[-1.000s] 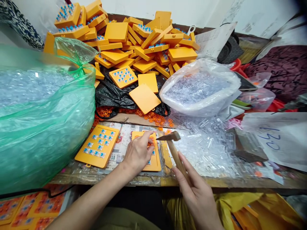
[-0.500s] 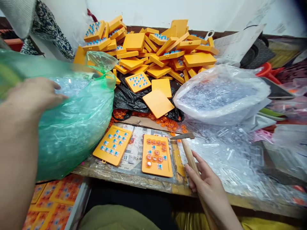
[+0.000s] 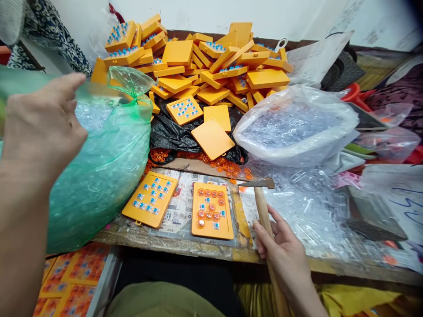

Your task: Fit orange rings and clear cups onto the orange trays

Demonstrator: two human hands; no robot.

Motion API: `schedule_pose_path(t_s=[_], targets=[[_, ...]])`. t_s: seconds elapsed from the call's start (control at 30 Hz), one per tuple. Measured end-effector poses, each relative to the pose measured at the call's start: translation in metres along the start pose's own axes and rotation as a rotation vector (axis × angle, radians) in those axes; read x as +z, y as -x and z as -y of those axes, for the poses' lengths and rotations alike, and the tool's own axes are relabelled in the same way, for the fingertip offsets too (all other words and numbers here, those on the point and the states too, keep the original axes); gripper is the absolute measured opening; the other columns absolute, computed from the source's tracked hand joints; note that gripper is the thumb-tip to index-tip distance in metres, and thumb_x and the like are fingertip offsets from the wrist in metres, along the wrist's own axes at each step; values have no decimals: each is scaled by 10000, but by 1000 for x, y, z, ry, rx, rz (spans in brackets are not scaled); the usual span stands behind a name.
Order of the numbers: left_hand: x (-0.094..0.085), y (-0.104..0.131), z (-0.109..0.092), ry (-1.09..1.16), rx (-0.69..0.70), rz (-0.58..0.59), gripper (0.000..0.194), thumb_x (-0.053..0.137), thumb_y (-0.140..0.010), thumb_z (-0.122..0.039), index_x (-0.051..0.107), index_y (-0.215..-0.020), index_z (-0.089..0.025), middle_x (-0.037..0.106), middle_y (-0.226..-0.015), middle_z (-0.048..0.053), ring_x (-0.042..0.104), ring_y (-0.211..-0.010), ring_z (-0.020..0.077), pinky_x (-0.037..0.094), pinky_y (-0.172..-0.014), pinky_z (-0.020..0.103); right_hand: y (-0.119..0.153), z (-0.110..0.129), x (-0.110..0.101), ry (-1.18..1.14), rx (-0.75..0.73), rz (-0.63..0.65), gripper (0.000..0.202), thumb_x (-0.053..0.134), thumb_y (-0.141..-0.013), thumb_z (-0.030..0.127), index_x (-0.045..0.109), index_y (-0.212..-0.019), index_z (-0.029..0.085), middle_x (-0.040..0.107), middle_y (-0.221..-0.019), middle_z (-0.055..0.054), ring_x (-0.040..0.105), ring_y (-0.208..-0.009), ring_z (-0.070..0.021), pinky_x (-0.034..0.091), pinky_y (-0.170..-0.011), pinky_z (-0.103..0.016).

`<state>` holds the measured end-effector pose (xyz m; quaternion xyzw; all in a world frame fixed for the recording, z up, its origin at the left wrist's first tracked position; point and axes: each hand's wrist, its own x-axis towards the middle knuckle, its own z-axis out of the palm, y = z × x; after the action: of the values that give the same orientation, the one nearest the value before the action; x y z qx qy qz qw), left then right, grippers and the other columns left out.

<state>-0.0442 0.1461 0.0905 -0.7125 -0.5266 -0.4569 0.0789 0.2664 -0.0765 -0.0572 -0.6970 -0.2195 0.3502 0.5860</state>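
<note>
My right hand (image 3: 282, 244) is closed round the wooden handle of a hammer (image 3: 264, 209), whose narrow metal head lies just right of an orange panel (image 3: 211, 229). That panel carries blue switches, most capped with clear orange rings. Left of it lies a second orange panel (image 3: 148, 211), its blue switches bare. My left hand (image 3: 42, 125) is raised at the mouth of a green plastic bag (image 3: 99, 180) full of clear plastic pieces. Its fingers are curled, and what they hold, if anything, is hidden behind the hand.
A heap of orange panels (image 3: 178, 53) rises against the wall. Loose orange rings (image 3: 228, 167) lie before a black bag (image 3: 172, 136). On the right are a white bag (image 3: 294, 154) of clear pieces and loose clear plastic (image 3: 297, 211). Capped panels (image 3: 79, 273) fill a bin below left.
My left hand has risen, and its fingers, stretched over the green bag before, are now curled in. My right hand keeps the hammer beside the panel. The view has shifted slightly.
</note>
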Motion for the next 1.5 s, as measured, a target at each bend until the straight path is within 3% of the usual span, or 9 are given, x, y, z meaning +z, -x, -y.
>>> schedule_pose_path(t_s=[0.1,0.23,0.33,0.5,0.77,0.9,1.1,1.3,1.5], targets=[[12,54,-67,511,132,78,407,550,-892,-164,531,-1287,-259,659,-1211,-37,647,-1066,146,513,-1004,406,16,13,14,-128,58,41,637,838,-648,399,576,-1189,189,539,-508,83,390,-328,-39,300,-320,-140],[43,139,-135,1223,-365,685,401,441,-949,-158,465,-1324,-298,678,-1208,26,680,-1042,174,584,-917,349,38,22,42,-279,148,180,427,828,-654,442,612,-896,165,624,-577,26,345,-292,7,245,-308,-119],[57,177,-154,1462,-743,776,483,501,-941,-256,363,-1403,-266,634,-1279,101,618,-1158,231,550,-956,385,47,19,59,-318,168,265,461,834,-632,469,614,-896,163,634,-611,22,315,-283,24,213,-296,-114],[53,194,-161,1615,-1147,610,555,481,-927,-493,349,-1407,-248,550,-1375,128,494,-1293,261,419,-1081,425,51,9,68,-322,196,293,452,828,-651,462,609,-912,165,509,-490,93,323,-295,9,224,-298,-108],[39,204,-153,1565,-1100,701,514,550,-861,-565,543,-1305,-306,475,-1457,24,365,-1385,207,301,-1151,323,56,11,61,-304,195,343,396,771,-739,441,608,-973,167,479,-469,98,301,-316,8,250,-325,-106],[33,195,-145,1431,-1239,766,432,769,-720,-458,687,-1060,-205,712,-1114,58,659,-1003,156,508,-895,226,54,8,48,-329,94,313,304,757,-763,412,593,-898,195,418,-415,119,302,-313,-8,264,-327,-111],[30,186,-123,1470,-1559,1085,364,909,-530,-239,664,-772,-121,725,-698,29,671,-639,97,528,-628,173,52,5,36,-108,-166,316,116,730,-788,299,670,-840,216,696,-780,-34,646,-627,-130,538,-580,-227],[39,182,-115,1356,-1091,1151,274,830,-614,-220,637,-787,-129,707,-739,31,638,-643,100,527,-658,214,54,12,35,97,-332,252,61,720,-777,279,693,-791,226,705,-870,-53,693,-816,-213,573,-742,-310],[82,171,-98,814,-202,667,95,595,-829,-171,612,-922,-172,685,-899,52,639,-834,171,516,-798,317,48,7,23,293,-375,57,460,647,-847,330,579,-1294,245,712,-1100,-82,695,-969,-258,590,-795,-362]])
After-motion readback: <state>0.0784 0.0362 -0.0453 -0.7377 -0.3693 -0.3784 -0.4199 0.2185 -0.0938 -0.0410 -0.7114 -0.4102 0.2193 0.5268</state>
